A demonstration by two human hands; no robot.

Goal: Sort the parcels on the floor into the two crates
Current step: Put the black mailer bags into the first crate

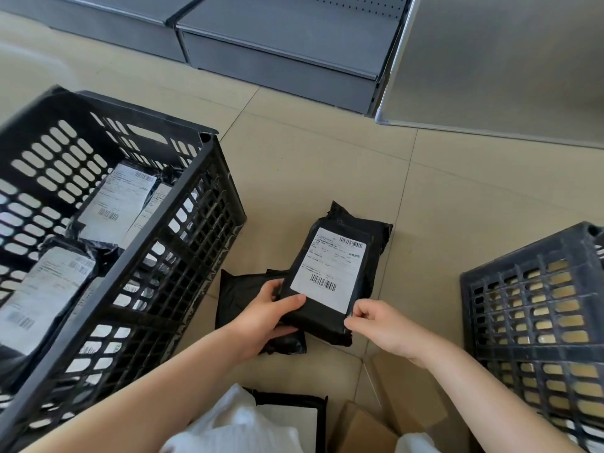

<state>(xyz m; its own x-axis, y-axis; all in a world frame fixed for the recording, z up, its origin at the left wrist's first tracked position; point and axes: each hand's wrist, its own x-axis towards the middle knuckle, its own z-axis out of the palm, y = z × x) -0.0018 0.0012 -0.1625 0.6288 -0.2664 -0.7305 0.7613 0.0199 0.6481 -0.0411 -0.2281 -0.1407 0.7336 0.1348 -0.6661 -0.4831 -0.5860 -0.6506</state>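
Between two black crates (209,197), both hands hold one black parcel (330,273): left hand (271,317) grips its corner, right hand (376,325) pinches its edge.

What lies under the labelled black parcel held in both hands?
Under the labelled parcel, gripped by the left hand and right hand, another black parcel lies on the tiled floor. Its middle is covered, so any label is hidden.

Glossy black plastic parcel (330,276); matt paper label (328,268); plastic crate (183,243).
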